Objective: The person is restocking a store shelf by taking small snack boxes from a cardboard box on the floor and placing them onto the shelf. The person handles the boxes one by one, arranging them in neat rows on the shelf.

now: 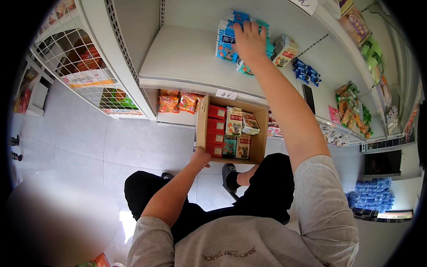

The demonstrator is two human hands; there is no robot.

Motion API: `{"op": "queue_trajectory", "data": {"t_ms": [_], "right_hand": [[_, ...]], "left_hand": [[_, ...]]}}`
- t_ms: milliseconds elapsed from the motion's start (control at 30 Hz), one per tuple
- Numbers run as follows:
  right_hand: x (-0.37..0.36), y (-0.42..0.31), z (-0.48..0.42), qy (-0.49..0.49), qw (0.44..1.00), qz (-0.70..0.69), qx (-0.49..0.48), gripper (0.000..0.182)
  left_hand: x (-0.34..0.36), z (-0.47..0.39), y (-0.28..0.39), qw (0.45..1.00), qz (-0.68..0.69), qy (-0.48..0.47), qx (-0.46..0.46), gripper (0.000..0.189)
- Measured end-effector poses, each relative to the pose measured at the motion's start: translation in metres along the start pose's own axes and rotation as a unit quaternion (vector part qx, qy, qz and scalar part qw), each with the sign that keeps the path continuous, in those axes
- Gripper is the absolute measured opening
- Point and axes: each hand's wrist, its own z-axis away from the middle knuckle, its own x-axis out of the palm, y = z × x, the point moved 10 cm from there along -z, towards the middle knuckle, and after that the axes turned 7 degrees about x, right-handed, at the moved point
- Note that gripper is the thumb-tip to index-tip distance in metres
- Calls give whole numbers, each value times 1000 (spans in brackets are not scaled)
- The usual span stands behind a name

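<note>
My left hand (200, 158) grips the near left corner of an open cardboard box (202, 128). Inside the box are several red boxes (215, 126) along its left side. White koala-print biscuit packs (234, 121) and a teal pack (229, 146) lie to their right. On the shelf (186, 55) beyond, my right hand (251, 41) rests over a group of biscuit packs, its fingers spread across their tops. Blue packs (227, 46) stand to its left and teal packs (245, 67) show beneath it. Whether it grips one is hidden.
White biscuit packs (285, 51), small blue packets (306, 71) and a black phone (308, 99) lie farther right on the shelf. Orange snack bags (178, 101) sit on the lower shelf. A wire-mesh rack side (83, 66) stands at left. An upper shelf edge (347, 43) overhangs at right.
</note>
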Motion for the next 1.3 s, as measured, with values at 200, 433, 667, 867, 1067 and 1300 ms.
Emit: {"op": "queue_trajectory", "data": {"t_ms": [200,433,667,867,1067,1300], "right_hand": [[-28,6,13,107,991,-77,-10,41],[-74,-21,149,88,913,-392,-72,28],[65,18,314,-330,927,-162,78,62],[118,24,347,-402,915,41,7,72],[119,30,344,-454,889,-46,25,54],[21,64,322,-490,829,-230,139,54]], "left_hand": [[2,2,5,1000,3,-10,-4,38],[-1,5,3,1000,-8,2,-9,37],[4,3,-1,999,-20,-19,-16,37],[3,4,4,1000,-27,-4,-10,37],[4,-1,4,1000,-25,-11,-6,38],[6,0,2,1000,-11,-8,-8,34]]}}
